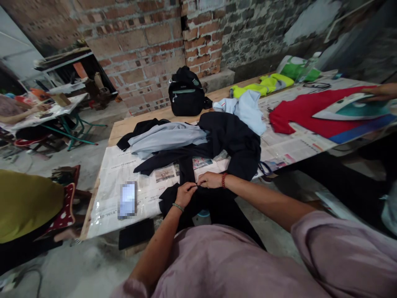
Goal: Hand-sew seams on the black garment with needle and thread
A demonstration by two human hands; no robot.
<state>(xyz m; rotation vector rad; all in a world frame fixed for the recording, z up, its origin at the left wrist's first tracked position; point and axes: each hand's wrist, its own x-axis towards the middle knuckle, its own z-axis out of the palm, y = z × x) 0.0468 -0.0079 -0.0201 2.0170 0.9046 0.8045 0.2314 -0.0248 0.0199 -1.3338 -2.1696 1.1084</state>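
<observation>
Black cloth (187, 167) hangs over the near edge of the table, and both my hands pinch it there, close together. My left hand (186, 193) has thumb and forefinger pressed on the fabric. Touching almost fingertip to fingertip with it, my right hand (210, 180) grips the same cloth from the other side. Whether something small sits between the fingertips cannot be made out. Just beyond lie a dark garment (237, 138) in a heap and a grey garment (167, 136) spread over black fabric.
Newspaper covers the table (108, 182). A phone (127, 200) lies at left, a black bag (186, 93) at the back. To the right, another person's hand (381, 92) holds an iron (350, 107) on a red garment (297, 109). Light blue cloth (248, 109) and a yellow vest (263, 85) lie beyond.
</observation>
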